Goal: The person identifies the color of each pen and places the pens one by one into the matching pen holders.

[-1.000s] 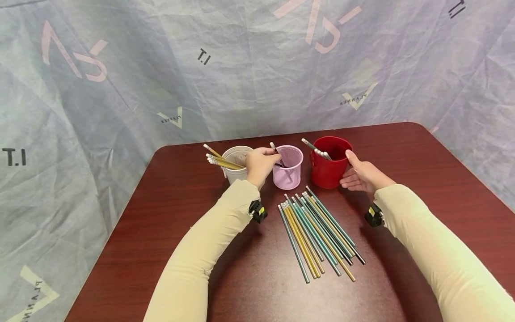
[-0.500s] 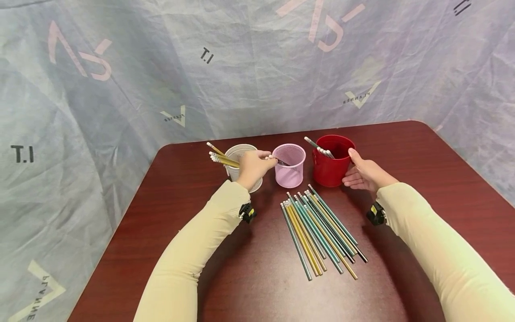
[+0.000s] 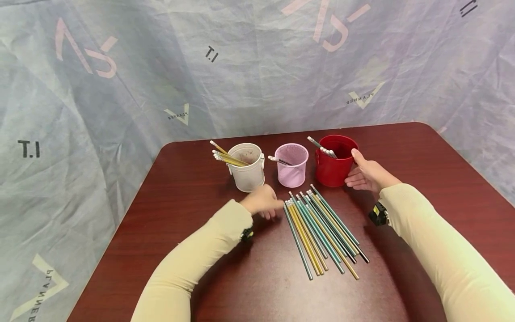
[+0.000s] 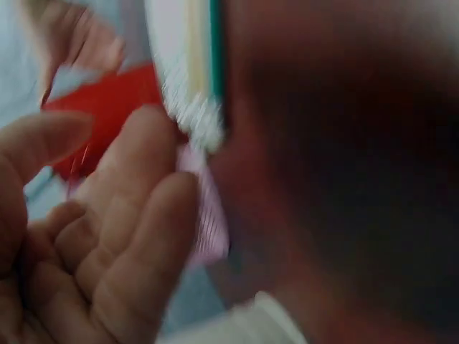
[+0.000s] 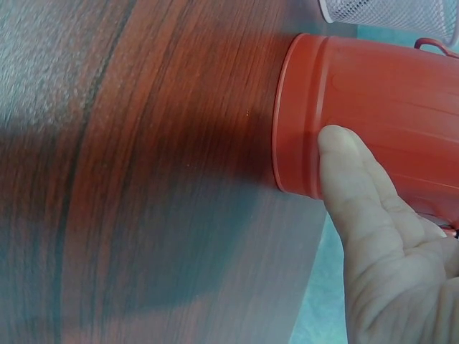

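Note:
My left hand (image 3: 263, 200) is over the table just left of the eraser ends of a row of loose pencils (image 3: 318, 232). It holds nothing; in the blurred left wrist view its fingers (image 4: 154, 236) are loosely bent. With straight fingers, my right hand (image 3: 370, 174) touches the side of the red bucket (image 3: 333, 172), its thumb at the rim. Several green-grey pencils (image 3: 315, 142) lean in that bucket. A dark pencil (image 3: 281, 160) leans alone in the pink mesh cup (image 3: 291, 175). Several yellow pencils (image 3: 225, 156) lean out of the white bucket (image 3: 248, 176).
The three containers stand in a row near the back of the dark red-brown table (image 3: 161, 210). Behind it hangs a grey printed cloth (image 3: 241, 89). The loose pencils, yellow, green and dark, lie side by side in front of the cup and red bucket.
My left hand let go of the dark pencil, which now tilts left against the pink cup's rim. It then moved down towards the loose pencils. The right hand stays at the red bucket.

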`<state>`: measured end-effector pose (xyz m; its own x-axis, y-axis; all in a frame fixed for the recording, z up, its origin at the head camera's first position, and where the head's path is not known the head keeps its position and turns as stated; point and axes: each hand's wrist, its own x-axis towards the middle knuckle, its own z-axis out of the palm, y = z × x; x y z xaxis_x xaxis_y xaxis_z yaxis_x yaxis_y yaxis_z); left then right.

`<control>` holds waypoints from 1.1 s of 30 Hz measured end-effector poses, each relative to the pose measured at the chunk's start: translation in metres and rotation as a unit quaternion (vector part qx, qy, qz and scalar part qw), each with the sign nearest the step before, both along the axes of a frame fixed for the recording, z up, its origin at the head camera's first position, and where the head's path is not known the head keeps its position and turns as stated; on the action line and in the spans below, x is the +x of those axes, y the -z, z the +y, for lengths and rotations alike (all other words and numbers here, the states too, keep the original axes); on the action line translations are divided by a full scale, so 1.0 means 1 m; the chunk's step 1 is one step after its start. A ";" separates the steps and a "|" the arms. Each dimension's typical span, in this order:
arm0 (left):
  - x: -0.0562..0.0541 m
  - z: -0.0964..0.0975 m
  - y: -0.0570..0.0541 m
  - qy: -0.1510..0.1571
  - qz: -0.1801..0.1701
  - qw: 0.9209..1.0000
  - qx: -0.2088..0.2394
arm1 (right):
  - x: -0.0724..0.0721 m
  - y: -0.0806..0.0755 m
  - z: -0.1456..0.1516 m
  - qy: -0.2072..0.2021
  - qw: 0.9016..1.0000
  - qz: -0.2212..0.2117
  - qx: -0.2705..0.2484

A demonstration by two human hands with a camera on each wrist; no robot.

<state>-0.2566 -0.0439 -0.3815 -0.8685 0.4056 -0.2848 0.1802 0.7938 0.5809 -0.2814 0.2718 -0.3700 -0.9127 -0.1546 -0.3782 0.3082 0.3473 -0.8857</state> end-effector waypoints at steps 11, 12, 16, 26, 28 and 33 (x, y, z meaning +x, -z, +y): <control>0.013 0.034 0.015 0.026 0.027 0.987 -0.156 | 0.002 0.002 -0.003 0.000 1.000 -0.007 -0.006; 0.013 0.034 0.015 0.028 0.027 0.987 -0.159 | 0.002 0.002 -0.003 -0.001 1.000 -0.006 -0.007; 0.012 0.032 0.015 0.041 0.021 0.984 -0.172 | 0.001 0.000 -0.004 -0.001 1.000 -0.004 -0.012; 0.004 0.022 0.017 0.050 -0.089 0.986 -0.129 | -0.001 -0.001 -0.003 0.003 1.000 -0.003 -0.001; 0.003 0.021 0.016 0.036 -0.110 0.988 -0.100 | -0.001 -0.001 -0.001 0.002 1.000 -0.005 -0.004; 0.004 0.018 0.007 0.004 -0.133 0.991 0.020 | 0.000 0.000 0.001 0.004 1.000 -0.004 -0.002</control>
